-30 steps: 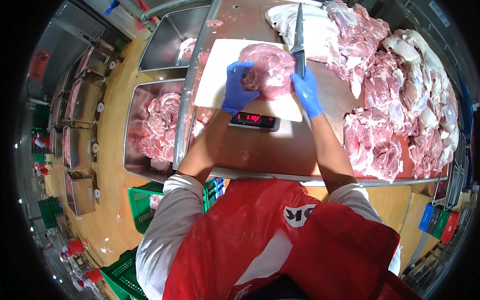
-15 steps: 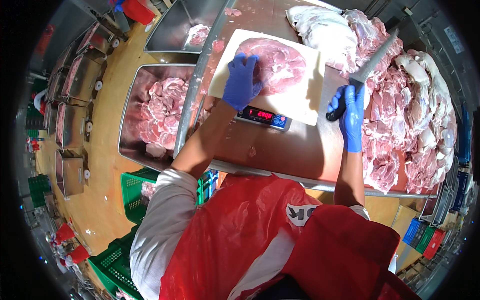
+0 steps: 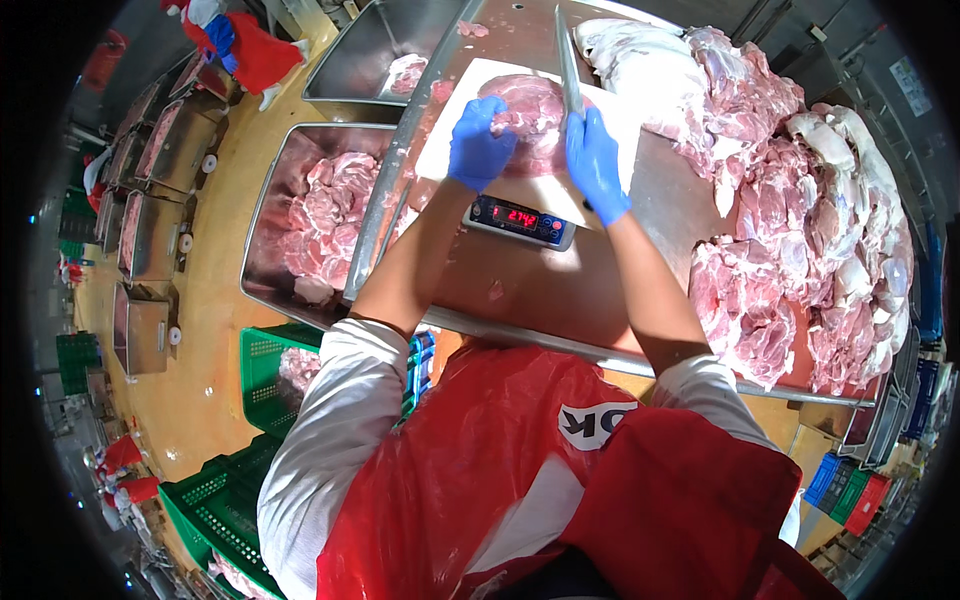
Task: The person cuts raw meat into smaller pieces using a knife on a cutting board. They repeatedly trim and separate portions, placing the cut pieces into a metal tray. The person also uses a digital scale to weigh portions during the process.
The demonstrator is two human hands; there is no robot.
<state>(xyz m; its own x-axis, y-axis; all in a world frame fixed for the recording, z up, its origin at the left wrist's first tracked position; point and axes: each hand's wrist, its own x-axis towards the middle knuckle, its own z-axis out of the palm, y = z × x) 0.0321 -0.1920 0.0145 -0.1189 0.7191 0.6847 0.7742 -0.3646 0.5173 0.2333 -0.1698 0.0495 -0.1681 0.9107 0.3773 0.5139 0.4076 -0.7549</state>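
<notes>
A piece of raw meat (image 3: 532, 108) lies on a white cutting board (image 3: 460, 110), which rests on a digital scale (image 3: 520, 222) with a lit red display. Gloved in blue, my left hand (image 3: 480, 146) is closed on the meat's near-left edge, lifting a flap of it. My right hand (image 3: 596, 165), in the same kind of glove, grips a long-bladed knife (image 3: 567, 62) at the meat's right side. The blade points away from me, towards the far edge. The knife's handle is mostly hidden inside my right hand.
A large heap of raw meat (image 3: 780, 215) covers the right of the steel table (image 3: 540, 290). Left of the table stand a steel bin of meat pieces (image 3: 325, 225) and another steel bin (image 3: 350, 60). Green crates (image 3: 262, 375) sit below. A person in red (image 3: 255, 50) is at the upper left.
My right hand has brought the knife leftward from beside the heap to the meat on the board. My left hand has gathered up the meat's edge. The scale's reading has changed.
</notes>
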